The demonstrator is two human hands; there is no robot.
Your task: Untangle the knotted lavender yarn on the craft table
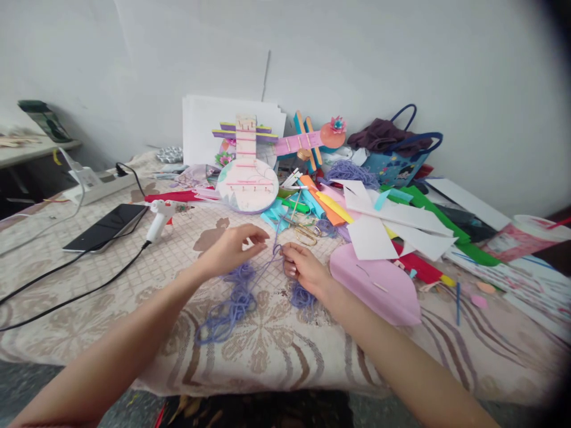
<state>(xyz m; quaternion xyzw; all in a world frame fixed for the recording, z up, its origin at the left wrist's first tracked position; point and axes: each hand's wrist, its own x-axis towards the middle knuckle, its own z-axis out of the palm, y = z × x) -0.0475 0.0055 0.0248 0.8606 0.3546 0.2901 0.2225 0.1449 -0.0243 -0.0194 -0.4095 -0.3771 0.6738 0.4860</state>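
Note:
Over the patterned tablecloth, my right hand point(306, 266) pinches a strand of purple yarn point(277, 249), which forms a small loop at the fingertips. Just left of that loop is my left hand point(238, 245), its fingers curved and apart with nothing visible between them. Below the left hand lies a loose tangle of purple yarn point(234, 306), and a smaller bunch point(302, 295) sits under the right hand. Gold-handled scissors point(306, 235) lie just beyond the hands. A pink paper piece point(379, 285) rests beside my right wrist.
A white glue gun point(160, 219) and a black phone point(106, 227) with cables lie at left. Behind the hands stands a decorated cardboard craft point(248, 187). Paper scraps point(372, 238) cover the right side, near a blue bag point(395, 166) and a plastic cup point(521, 235).

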